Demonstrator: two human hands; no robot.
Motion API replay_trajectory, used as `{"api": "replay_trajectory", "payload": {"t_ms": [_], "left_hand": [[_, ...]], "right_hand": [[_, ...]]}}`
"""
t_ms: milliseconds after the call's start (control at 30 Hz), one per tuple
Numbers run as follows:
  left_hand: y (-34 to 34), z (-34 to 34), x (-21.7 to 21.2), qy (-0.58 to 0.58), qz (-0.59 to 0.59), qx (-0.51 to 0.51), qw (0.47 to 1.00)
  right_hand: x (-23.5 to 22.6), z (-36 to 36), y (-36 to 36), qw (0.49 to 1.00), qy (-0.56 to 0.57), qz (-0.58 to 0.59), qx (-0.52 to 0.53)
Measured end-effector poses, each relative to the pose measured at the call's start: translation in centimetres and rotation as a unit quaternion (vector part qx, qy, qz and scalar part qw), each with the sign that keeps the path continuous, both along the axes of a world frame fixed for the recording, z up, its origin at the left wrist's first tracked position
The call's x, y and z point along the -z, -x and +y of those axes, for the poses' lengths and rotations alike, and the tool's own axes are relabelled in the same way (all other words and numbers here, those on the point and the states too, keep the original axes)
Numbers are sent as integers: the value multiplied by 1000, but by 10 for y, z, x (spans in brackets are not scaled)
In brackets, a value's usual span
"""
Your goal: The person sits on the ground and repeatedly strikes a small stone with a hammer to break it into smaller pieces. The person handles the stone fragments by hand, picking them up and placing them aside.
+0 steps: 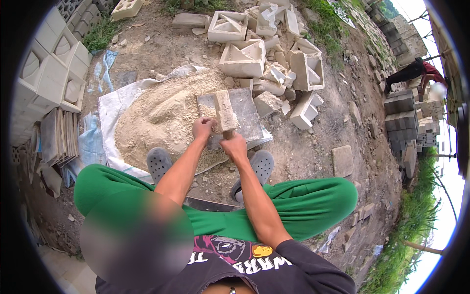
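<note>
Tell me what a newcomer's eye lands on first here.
Centre frame, the right hand and left hand grip a dusty mallet-like block tool over a grey slab. Left of the slab lies a sand pile on white sheeting; behind it sprawls a heap of broken hollow blocks.

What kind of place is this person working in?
Most likely an outdoor yard where concrete blocks are made or broken up: bare dirt ground, a heap of broken hollow blocks, stacked whole blocks and a sand pile on a white sheet.

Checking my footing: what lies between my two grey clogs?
In the head view, a flat grey slab's near edge and gravelly dirt lie between left clog and right clog.
</note>
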State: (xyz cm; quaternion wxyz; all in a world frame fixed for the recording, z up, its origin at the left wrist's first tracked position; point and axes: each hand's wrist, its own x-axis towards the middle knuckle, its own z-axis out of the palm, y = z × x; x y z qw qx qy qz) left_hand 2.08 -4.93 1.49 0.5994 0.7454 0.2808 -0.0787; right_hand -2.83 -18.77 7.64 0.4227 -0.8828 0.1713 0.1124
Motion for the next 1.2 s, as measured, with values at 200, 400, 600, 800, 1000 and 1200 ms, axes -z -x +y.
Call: {"api": "replay_trajectory", "payload": {"t_ms": [200, 400, 600, 800, 1000, 1200], "left_hand": [[5, 10, -5, -79, 31, 49, 995], [9, 4, -13, -136, -2, 99, 986], [7, 29, 29, -112, -34, 26, 993], [15, 22, 21, -141, -57, 16, 988], [20, 32, 30, -106, -68, 23, 992], [29, 34, 30, -154, -105, 59, 981]], "right_hand": [[-19, -10, -4, 996, -21, 91, -3], [-126, 10, -36, 994, -19, -108, 2], [-78, 29, -27, 970, -34, -235, -56], [-4, 12, -1, 987, 60, 135, -68], [-55, 8, -22, 999, -8, -15, -31], [-113, 21, -37, 993, -20, -114, -15]]}}
